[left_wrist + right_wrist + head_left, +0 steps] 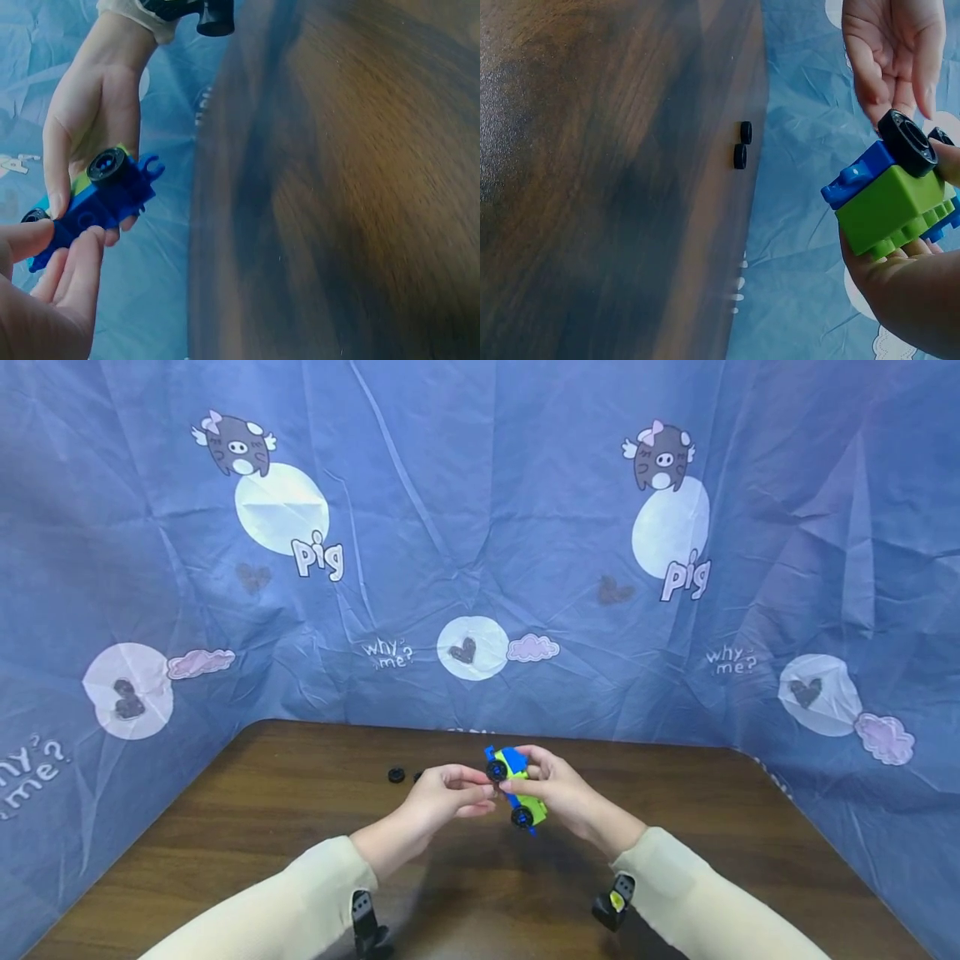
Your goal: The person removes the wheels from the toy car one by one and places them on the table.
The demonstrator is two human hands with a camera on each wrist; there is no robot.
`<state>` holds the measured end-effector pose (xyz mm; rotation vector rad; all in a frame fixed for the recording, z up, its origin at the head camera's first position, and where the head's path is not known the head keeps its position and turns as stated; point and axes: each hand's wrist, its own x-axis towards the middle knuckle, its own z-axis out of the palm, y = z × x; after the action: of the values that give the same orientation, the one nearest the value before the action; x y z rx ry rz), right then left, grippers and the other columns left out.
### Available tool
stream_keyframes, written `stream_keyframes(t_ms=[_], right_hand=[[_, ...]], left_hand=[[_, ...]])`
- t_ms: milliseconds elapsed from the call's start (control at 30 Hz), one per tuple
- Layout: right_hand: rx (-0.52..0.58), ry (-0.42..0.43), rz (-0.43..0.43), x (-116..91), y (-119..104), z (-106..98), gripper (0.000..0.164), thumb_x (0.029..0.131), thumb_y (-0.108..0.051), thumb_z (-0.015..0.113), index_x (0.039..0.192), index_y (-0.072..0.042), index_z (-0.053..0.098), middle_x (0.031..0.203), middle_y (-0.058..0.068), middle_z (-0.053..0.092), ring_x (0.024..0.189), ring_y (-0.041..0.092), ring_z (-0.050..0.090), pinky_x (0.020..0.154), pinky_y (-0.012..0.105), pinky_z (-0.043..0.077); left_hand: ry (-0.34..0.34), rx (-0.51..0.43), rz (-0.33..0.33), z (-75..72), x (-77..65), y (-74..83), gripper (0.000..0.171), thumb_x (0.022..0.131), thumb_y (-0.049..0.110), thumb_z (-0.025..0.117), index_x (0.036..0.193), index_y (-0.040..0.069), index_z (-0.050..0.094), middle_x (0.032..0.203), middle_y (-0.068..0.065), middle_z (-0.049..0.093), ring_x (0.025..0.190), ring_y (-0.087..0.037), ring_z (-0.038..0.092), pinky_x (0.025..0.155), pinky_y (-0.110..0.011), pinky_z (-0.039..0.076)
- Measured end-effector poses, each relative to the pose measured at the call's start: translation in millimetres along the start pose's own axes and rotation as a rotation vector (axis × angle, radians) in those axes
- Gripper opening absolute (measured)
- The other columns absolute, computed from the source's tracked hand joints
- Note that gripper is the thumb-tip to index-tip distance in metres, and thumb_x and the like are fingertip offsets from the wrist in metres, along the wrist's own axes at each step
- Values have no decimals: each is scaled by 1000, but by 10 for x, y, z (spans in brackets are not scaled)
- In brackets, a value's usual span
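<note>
A toy car (531, 787) of lime green and blue building blocks is held up above the table, tilted, two black wheels on its side. My right hand (562, 789) grips it from the right, the thumb against the car's side near a wheel (497, 770). Close by on the left, my left hand (442, 793) has its fingertips at the car's blue underside (112, 199); its thumb stands apart from its fingers. The right wrist view shows the green body (889, 210) over the right palm, with the left fingertips partly hidden behind a wheel (907, 142).
Two loose black wheels, a nearer one (739, 156) and a farther one (746, 132), stand or lie on the brown wooden table (300, 793) near its far edge. A blue printed cloth (465, 527) hangs behind and at the sides. Each wrist carries a black camera (615, 902).
</note>
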<state>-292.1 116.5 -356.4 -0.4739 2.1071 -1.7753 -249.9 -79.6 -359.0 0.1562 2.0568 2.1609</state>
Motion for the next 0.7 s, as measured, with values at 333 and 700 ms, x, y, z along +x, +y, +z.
stream_keyframes(t_ms=[333, 700], right_hand=[[-64, -46, -30, -8, -33, -10, 69, 89, -21, 70, 144, -1, 34, 122, 21, 64, 96, 19, 68, 83, 35, 56], [-132, -76, -52, 18, -39, 15, 63, 89, -23, 71, 141, -3, 41, 120, 17, 66, 101, 27, 66, 81, 31, 54]], left_hand=[[8, 75, 65, -32, -40, 93, 23, 93, 3, 63, 110, -12, 60, 96, -18, 69, 82, -20, 72, 85, -38, 58], [80, 281, 157, -25, -49, 99, 17, 90, 11, 68, 91, -6, 65, 80, -14, 72, 70, -17, 71, 72, -35, 61]])
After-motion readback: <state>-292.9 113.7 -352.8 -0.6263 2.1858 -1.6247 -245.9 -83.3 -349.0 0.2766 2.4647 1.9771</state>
